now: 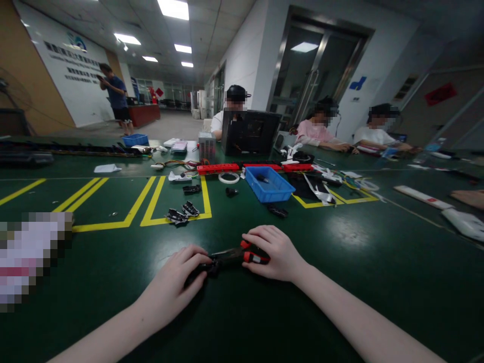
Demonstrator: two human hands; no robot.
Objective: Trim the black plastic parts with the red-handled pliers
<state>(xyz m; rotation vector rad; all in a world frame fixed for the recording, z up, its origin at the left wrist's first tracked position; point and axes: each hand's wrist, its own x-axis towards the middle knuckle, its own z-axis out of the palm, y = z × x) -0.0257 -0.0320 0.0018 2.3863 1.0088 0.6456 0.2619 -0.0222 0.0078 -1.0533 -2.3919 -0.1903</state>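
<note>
Near the middle of the green table, my right hand is closed round the red and black handles of a pair of pliers. The pliers' jaws point left and reach a small black part. My left hand grips that part between thumb and fingers and hides much of it. Whether the jaws are clamped on the part is too small to tell. Beyond my hands lie black pieces inside a yellow taped outline, and another black piece rests by the blue bin.
A blue bin stands ahead, right of a white ring. Behind it run red strips, a metal box and a large black case. People sit across the table; one person stands far left.
</note>
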